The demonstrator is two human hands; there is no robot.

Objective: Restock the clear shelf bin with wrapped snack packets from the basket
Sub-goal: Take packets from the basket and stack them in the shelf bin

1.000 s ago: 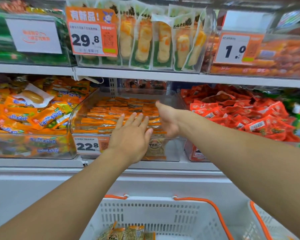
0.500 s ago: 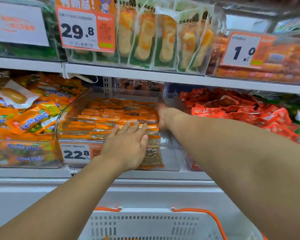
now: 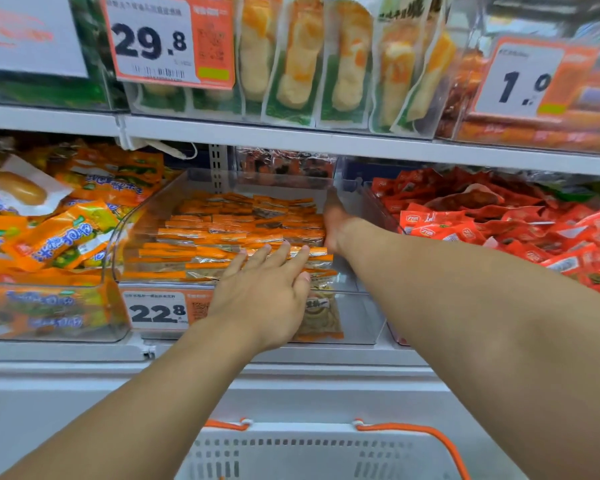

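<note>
1. Shop shelving fills the view: a white shelf (image 3: 291, 136) runs above the clear bin (image 3: 354, 317), with orange bags (image 3: 59, 233) in the bin to the left and red packets (image 3: 499, 223) to the right.
2. Inside the bin the packets (image 3: 229, 226) lie in flat overlapping rows, reaching from under the left fingertips back to the far wall.
3. Left hand (image 3: 260, 292) lies palm down over the front rim, fingers (image 3: 274, 254) straight and slightly spread, tips resting on the front row; it grips nothing.
4. Right hand (image 3: 333, 220) reaches deep along the right edge of the stack, edge-on against the packets' ends. Its fingers point away toward the back wall; whether they hold anything I cannot tell.
5. My reading: this is squaring up the rows, not adding stock.
6. To do it well, keep the left fingers flat and light so the front row stays put, and sweep the right hand leftward evenly so the ends line up without buckling the wrappers.
7. One packet stands behind the front wall, just below the left fingers; avoid knocking it.
8. Below both arms, the basket (image 3: 291, 455) waits, its contents out of view.
</note>
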